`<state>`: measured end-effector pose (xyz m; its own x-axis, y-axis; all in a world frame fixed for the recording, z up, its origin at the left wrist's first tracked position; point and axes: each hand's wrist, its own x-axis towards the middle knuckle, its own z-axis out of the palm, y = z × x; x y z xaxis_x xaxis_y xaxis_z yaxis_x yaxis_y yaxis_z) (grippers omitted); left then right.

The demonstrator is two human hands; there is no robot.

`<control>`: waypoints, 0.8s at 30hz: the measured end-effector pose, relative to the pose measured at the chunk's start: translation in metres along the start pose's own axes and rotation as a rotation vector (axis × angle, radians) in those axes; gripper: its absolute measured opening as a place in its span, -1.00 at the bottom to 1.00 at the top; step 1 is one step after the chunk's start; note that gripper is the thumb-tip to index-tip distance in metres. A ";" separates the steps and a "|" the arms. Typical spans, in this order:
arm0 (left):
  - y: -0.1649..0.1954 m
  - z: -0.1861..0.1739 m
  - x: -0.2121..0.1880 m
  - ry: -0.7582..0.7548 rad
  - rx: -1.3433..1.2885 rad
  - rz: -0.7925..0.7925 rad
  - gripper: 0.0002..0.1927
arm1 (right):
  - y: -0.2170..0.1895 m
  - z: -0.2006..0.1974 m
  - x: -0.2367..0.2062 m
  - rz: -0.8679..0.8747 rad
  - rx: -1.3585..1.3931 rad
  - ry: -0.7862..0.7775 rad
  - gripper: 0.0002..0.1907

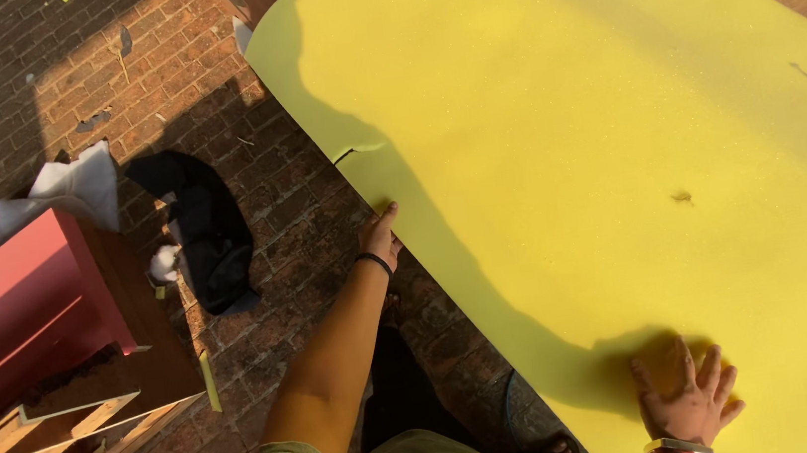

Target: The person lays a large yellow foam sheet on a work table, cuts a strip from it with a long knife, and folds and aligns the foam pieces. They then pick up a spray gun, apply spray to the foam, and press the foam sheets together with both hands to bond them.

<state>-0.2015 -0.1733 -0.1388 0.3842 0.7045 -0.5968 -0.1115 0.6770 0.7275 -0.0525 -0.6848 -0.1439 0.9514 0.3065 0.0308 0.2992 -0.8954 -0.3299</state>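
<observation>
I see the left hand (382, 236) gripping the edge of the yellow sheet (597, 166), thumb on top. The right hand (686, 395) lies flat on it, fingers spread, grasping nothing. The sheet lies over the brick floor (207, 67).

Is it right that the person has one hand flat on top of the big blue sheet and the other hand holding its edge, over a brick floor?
Not quite: the sheet is yellow, not blue. The head view shows it. The rest holds: the right hand lies flat on top of it, the left hand holds its edge, and the brick floor lies below.
</observation>
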 end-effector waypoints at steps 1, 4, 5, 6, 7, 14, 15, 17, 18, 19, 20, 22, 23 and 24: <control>0.013 -0.001 0.021 -0.012 -0.010 0.037 -0.42 | -0.026 0.009 0.002 -0.007 -0.007 -0.002 -0.06; 0.055 -0.004 0.078 0.048 0.082 -0.046 -0.25 | -0.117 0.035 0.010 0.011 -0.014 -0.004 -0.02; 0.060 -0.005 0.091 0.087 0.124 -0.109 -0.18 | -0.148 0.042 0.014 0.029 -0.021 -0.015 -0.01; 0.059 -0.006 0.101 0.076 0.138 -0.143 -0.11 | -0.176 0.046 0.019 0.047 -0.028 -0.054 0.00; 0.059 -0.007 0.107 0.069 0.146 -0.172 -0.04 | -0.203 0.051 0.027 0.056 -0.033 -0.093 0.01; 0.063 -0.036 0.117 -0.247 -0.112 -0.084 0.23 | -0.314 0.058 0.078 0.189 -0.123 -0.442 0.14; 0.063 -0.039 0.119 -0.207 -0.027 -0.094 0.16 | -0.317 0.057 0.078 0.178 -0.131 -0.421 0.15; 0.061 -0.041 0.127 -0.134 0.138 -0.106 0.01 | -0.320 0.058 0.074 0.154 -0.149 -0.370 0.17; 0.059 -0.041 0.131 -0.107 0.122 -0.158 -0.16 | -0.320 0.059 0.071 0.169 -0.153 -0.373 0.18; 0.055 -0.037 0.137 -0.078 0.106 -0.208 -0.34 | -0.319 0.061 0.068 0.183 -0.155 -0.378 0.18; 0.050 -0.034 0.142 -0.047 0.094 -0.257 -0.50 | -0.317 0.063 0.066 0.198 -0.154 -0.383 0.18; 0.040 -0.018 0.158 -0.147 -0.025 -0.340 -0.74 | -0.314 0.067 0.064 0.211 -0.162 -0.393 0.19; 0.035 -0.009 0.166 -0.196 -0.087 -0.387 -0.82 | -0.312 0.069 0.064 0.220 -0.170 -0.397 0.19; 0.032 -0.005 0.172 -0.183 -0.058 -0.398 -0.85 | -0.311 0.071 0.064 0.223 -0.176 -0.404 0.21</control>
<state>-0.1431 -0.0293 -0.2200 0.5630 0.3409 -0.7528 0.0283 0.9025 0.4298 -0.0902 -0.3641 -0.1065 0.8994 0.1708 -0.4024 0.1325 -0.9837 -0.1213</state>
